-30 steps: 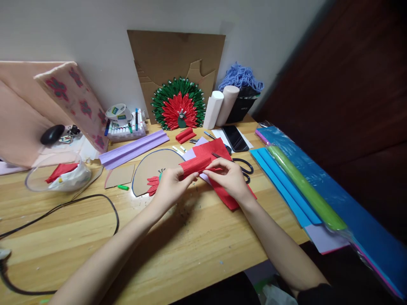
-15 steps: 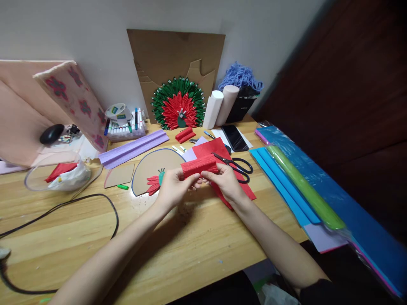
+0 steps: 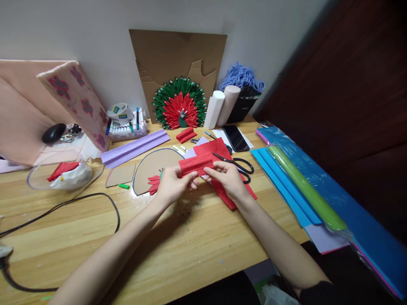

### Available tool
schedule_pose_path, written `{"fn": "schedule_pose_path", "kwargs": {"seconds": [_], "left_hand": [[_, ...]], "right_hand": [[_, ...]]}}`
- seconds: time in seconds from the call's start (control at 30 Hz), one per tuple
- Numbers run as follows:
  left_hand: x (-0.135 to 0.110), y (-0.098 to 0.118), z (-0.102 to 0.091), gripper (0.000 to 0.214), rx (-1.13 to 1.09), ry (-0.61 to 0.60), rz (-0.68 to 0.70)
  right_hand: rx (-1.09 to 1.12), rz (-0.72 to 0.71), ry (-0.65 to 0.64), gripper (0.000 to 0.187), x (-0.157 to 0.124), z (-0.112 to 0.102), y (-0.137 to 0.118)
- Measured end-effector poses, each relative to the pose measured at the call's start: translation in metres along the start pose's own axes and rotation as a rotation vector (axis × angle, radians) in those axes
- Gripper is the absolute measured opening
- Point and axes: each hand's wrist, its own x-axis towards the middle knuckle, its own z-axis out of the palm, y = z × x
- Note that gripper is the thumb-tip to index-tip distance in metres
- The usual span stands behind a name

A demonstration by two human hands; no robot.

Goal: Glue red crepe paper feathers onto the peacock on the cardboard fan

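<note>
Both hands hold a folded strip of red crepe paper (image 3: 195,164) a little above the wooden table. My left hand (image 3: 173,186) pinches its left end and my right hand (image 3: 227,178) pinches its right end. Under the right hand lies a larger red crepe sheet (image 3: 219,150). Left of my hands sits a half-round cardboard piece (image 3: 152,167) with a few red petals (image 3: 153,184) glued at its base. Black scissors (image 3: 237,164) lie just beyond my right hand.
A finished red and green paper fan (image 3: 179,103) leans on cardboard at the wall. Purple folded paper (image 3: 135,148), markers (image 3: 125,127), a phone (image 3: 235,137), paper rolls (image 3: 219,108) and blue yarn (image 3: 241,78) stand behind. Blue sheets and a green roll (image 3: 302,186) lie right. A black cable (image 3: 79,203) and a glass bowl (image 3: 60,173) are left.
Both hands lifted the folded red strip off the larger sheet and drew it slightly toward me; the scissors, half hidden before, now show fully.
</note>
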Motion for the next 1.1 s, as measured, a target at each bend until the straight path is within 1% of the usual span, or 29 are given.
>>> {"fn": "schedule_pose_path", "kwargs": {"seconds": [0.13,0.2,0.23,0.27,0.3,0.33,0.4,0.43,0.47,0.5,0.57,0.63,0.7,0.77,0.87,0.93,0.97,1.03,1.1], "left_hand": [[-0.001,0.002,0.0,0.021,0.018,0.0,-0.053],[0.001,0.002,-0.001,0.025,0.034,-0.022,-0.048],[0.002,0.0,-0.002,0.028,0.052,-0.027,-0.016],[0.002,-0.001,-0.003,0.032,0.079,-0.015,0.045],[0.003,-0.003,-0.004,0.036,0.125,0.018,0.136],[0.004,-0.004,-0.005,0.043,0.197,0.068,0.253],[0.005,-0.008,-0.007,0.058,0.414,0.17,0.518],[0.005,-0.009,-0.008,0.061,0.541,0.188,0.64],[0.005,-0.011,-0.008,0.059,0.665,0.177,0.741],[0.005,-0.012,-0.008,0.052,0.77,0.151,0.816],[0.005,-0.016,-0.008,0.035,0.89,0.1,0.883],[0.005,-0.018,-0.008,0.026,0.904,0.086,0.873],[0.004,-0.02,-0.008,0.022,0.866,0.096,0.834],[0.002,-0.019,-0.008,0.022,0.832,0.113,0.777],[-0.001,-0.014,-0.007,0.024,0.782,0.124,0.672],[-0.003,-0.009,-0.008,0.024,0.723,0.09,0.61],[-0.003,-0.007,-0.008,0.024,0.69,0.066,0.578],[-0.003,-0.003,-0.009,0.024,0.618,0.018,0.508],[-0.002,-0.001,-0.01,0.024,0.528,-0.012,0.431]], "right_hand": [[-0.031,0.012,-0.026,0.021,0.002,-0.002,-0.001],[-0.003,0.009,0.004,0.024,0.003,-0.002,-0.001],[0.016,0.004,0.033,0.026,0.004,-0.002,-0.001],[0.033,0.001,0.064,0.028,0.004,-0.003,-0.001],[0.045,-0.001,0.095,0.031,0.005,-0.003,0.0],[0.049,0.0,0.119,0.035,0.005,-0.004,0.0],[0.042,0.0,0.147,0.042,0.006,-0.005,-0.001],[0.041,0.0,0.154,0.043,0.006,-0.005,-0.001],[0.047,0.005,0.155,0.044,0.006,-0.006,-0.001],[0.057,0.017,0.148,0.044,0.006,-0.006,-0.001],[0.078,0.054,0.115,0.044,0.006,-0.005,0.0],[0.074,0.068,0.077,0.043,0.006,-0.004,0.0],[0.022,0.03,0.05,0.037,0.005,-0.004,0.001],[-0.111,-0.08,0.062,0.027,0.003,-0.004,-0.001],[-0.477,-0.339,0.131,0.017,-0.001,-0.005,-0.007],[-0.701,-0.491,0.146,0.014,-0.004,-0.007,-0.012],[-0.774,-0.541,0.132,0.013,-0.004,-0.007,-0.014],[-0.853,-0.611,0.12,0.012,-0.006,-0.007,-0.016],[-0.89,-0.652,0.147,0.012,-0.006,-0.007,-0.016]]}}
